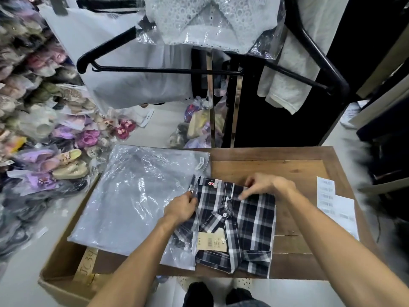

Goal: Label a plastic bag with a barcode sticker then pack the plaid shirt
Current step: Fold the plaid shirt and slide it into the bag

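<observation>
A: Shirt (243,220): where is it?

B: Folded on the tabletop (287,167), its left edge just inside the mouth of the bag (132,196). A price tag (212,241) lies on its front, near the lower left.

A: And the bag?

B: It spreads left of the shirt, half off the tabletop and over an open box (66,258). A barcode sticker (200,163) sits at the bag's far corner, above the shirt's collar.

A: Hands?

B: The left hand (182,209) has its grip pinched on the bag's edge at the shirt's left side. The right hand (265,185) lies on the shirt's top, near the collar; its fingers press flat on the cloth, the grip not closed round anything.

A: What crowds the shirt?

B: To its right, well apart, a strip of labels (332,202) lies on the tabletop's edge. Beyond the shirt, past the tabletop, a black hanger (155,69) hangs with bagged white garments (205,21) above it. Left of the shirt, beyond the bag and the box, heaps of bagged shoes (66,160) cover the floor. Nothing lies on the shirt but the hand and the tag.

A: Anything blocking the bag's mouth?

B: Only the left hand and the film folded over the shirt's edge.
</observation>
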